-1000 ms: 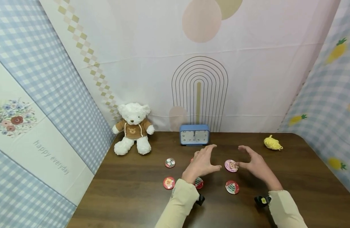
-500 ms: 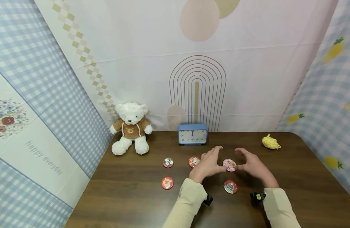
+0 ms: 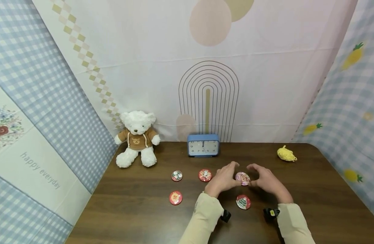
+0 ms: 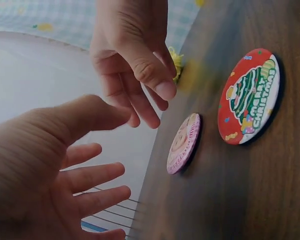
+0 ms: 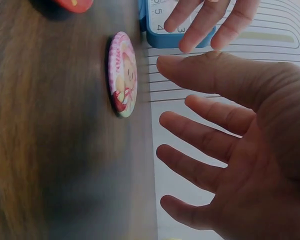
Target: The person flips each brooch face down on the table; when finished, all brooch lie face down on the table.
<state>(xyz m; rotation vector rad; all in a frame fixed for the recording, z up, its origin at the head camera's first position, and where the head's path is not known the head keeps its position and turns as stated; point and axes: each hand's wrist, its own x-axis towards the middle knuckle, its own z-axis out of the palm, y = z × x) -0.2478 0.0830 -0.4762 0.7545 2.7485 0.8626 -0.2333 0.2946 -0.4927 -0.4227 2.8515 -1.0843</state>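
1. Hands flank a pink badge [image 3: 242,178] lying flat on the wooden table [image 3: 311,189]. The left hand [image 3: 224,179] sits at its 9 o'clock, the right hand [image 3: 267,181] at its 3 o'clock.
2. Fingers of both hands are spread and relaxed, gripping nothing; the wrist views show a gap between fingertips and badge.
3. Christmas-tree badge [image 3: 243,202] lies at 6 o'clock of the pink one.
4. Blue clock [image 3: 203,145] stands toward 11 o'clock.

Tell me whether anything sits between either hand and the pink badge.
Nothing visible does. The pink badge lies flat on the table, with the left hand and right hand open on either side, fingers apart from it.
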